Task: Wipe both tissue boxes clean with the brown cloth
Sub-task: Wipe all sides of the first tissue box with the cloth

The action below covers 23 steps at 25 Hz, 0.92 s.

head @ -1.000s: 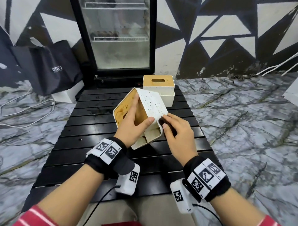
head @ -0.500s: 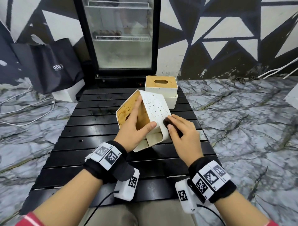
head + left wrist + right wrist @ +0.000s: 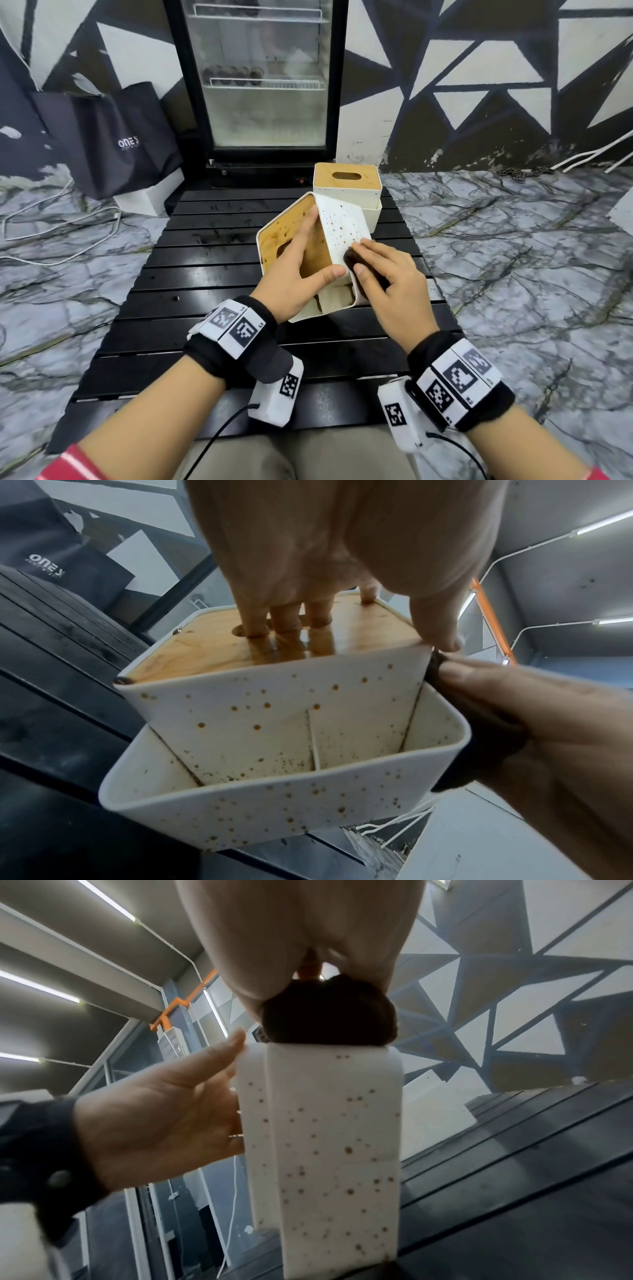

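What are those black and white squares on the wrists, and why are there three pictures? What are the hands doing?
There is no machine here, just a person with small cameras strapped on. The squares are printed patterns on the wristbands. The big picture comes from a camera on the head, looking down. The other two come from cameras on each wrist, looking along the fingers.

The left hand holds a tilted tissue box, white with brown spots and a wooden top. Some fingers go into the slot in the top.

The right hand presses a brown cloth against the box's spotty side to wipe it.

A second tissue box stands behind it on the black slatted table. Farther back are a glass-door fridge and a dark bag.
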Tool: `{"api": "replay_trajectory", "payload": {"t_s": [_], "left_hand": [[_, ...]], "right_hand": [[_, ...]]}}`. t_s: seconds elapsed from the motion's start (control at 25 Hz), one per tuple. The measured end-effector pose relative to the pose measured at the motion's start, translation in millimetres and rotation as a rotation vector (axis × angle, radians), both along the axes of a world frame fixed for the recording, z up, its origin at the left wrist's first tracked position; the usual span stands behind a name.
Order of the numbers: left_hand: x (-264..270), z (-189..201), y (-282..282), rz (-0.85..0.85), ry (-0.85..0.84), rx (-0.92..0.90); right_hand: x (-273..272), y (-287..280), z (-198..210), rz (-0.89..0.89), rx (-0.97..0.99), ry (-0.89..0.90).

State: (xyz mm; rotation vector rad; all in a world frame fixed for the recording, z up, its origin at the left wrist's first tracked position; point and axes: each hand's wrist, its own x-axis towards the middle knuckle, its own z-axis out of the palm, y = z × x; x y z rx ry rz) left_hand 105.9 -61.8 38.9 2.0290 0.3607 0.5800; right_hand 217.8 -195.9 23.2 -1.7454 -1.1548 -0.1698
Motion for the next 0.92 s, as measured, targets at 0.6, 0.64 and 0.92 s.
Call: {"api": "replay_trajectory", "payload": {"t_s": [0.6, 0.64, 0.92], "left_hand": [[4, 1, -1, -0.059, 0.042, 0.015], [3, 2, -2, -0.056, 0.051, 0.018], [9, 6, 1, -0.075, 0.057, 0.001]], "right_hand": [[10, 7, 8, 0.071, 0.033, 0.053], [11, 5, 5, 0.059, 0.029, 0.061], [8, 11, 14, 0.148, 0.079, 0.118]]}}
